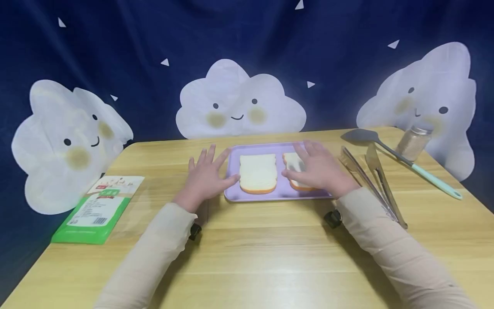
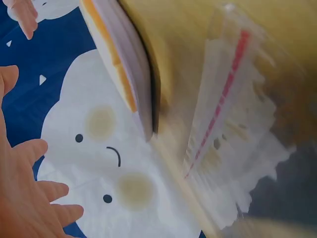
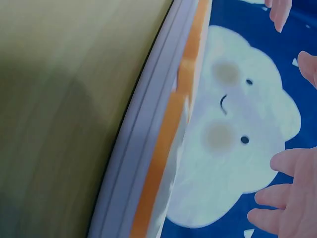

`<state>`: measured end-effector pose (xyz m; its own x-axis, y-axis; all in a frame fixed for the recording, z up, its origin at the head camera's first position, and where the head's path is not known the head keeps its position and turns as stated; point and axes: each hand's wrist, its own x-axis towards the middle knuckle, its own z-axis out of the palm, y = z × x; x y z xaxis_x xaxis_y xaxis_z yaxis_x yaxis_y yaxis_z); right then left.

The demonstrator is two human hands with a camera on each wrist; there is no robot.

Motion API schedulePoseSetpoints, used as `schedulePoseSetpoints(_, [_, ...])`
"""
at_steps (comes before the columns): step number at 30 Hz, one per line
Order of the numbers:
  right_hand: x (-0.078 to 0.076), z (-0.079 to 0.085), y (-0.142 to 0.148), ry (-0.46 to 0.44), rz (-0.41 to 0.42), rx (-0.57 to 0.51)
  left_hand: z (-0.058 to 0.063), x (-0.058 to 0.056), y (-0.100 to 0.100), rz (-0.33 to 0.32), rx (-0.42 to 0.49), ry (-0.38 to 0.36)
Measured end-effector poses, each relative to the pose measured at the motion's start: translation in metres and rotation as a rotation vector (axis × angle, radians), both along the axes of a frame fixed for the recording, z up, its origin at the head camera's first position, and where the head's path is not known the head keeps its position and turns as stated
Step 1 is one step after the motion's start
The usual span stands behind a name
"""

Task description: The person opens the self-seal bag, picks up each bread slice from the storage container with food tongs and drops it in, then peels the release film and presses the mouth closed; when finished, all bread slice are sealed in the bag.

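Note:
Two slices of white bread lie side by side on a shallow purple tray [image 1: 252, 198]. The left slice [image 1: 258, 171] is in full view; my right hand [image 1: 320, 169] partly covers the right slice [image 1: 290, 162] in the head view. That hand is spread over the tray's right part with straight fingers, holding nothing. My left hand [image 1: 206, 178], fingers spread too, is beside the tray's left edge, its thumb reaching over the rim towards the left slice. Whether either hand touches the tray or bread, I cannot tell.
On the left lies a green and white packet [image 1: 96, 210]; its see-through zip end [image 2: 218, 109] shows in the left wrist view. To the right are metal tongs [image 1: 372, 159], a grey turner [image 1: 360, 136] with a mint handle, and a lidded glass jar [image 1: 414, 143].

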<state>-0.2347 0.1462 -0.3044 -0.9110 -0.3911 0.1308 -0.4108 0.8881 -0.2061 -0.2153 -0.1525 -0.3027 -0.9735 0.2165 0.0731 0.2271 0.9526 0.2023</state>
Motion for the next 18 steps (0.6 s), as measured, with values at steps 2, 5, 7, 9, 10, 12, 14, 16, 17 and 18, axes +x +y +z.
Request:
schedulePoseSetpoints(2, [0.001, 0.001, -0.008, 0.005, 0.022, -0.028, 0.002, 0.003, -0.004, -0.009, 0.02, 0.018])
schedulePoseSetpoints(5, [0.001, 0.0, -0.02, -0.019, 0.053, -0.058, 0.003, 0.008, -0.013, -0.025, 0.081, 0.04])
schedulePoseSetpoints(7, [0.0, -0.002, -0.029, -0.03, 0.074, -0.078, 0.002, 0.01, -0.02, -0.031, 0.13, 0.051])
schedulePoseSetpoints(9, [-0.001, -0.003, -0.037, -0.043, 0.102, -0.098, 0.001, 0.012, -0.028, -0.04, 0.166, 0.06])
schedulePoseSetpoints(10, [-0.001, -0.004, -0.041, -0.045, 0.118, -0.106, 0.0, 0.012, -0.032, -0.046, 0.184, 0.064])
schedulePoseSetpoints(12, [-0.002, -0.006, -0.05, -0.056, 0.144, -0.132, -0.002, 0.013, -0.039, -0.056, 0.212, 0.065])
schedulePoseSetpoints(14, [-0.001, -0.007, -0.058, -0.072, 0.17, -0.162, -0.004, 0.014, -0.046, -0.066, 0.225, 0.069])
schedulePoseSetpoints(16, [-0.001, -0.009, -0.065, -0.081, 0.197, -0.185, -0.005, 0.016, -0.051, -0.069, 0.242, 0.062])
schedulePoseSetpoints(17, [-0.001, -0.009, -0.069, -0.082, 0.208, -0.194, -0.006, 0.016, -0.053, -0.07, 0.244, 0.058])
schedulePoseSetpoints(18, [-0.001, -0.01, -0.072, -0.078, 0.217, -0.195, -0.006, 0.017, -0.055, -0.068, 0.245, 0.054])
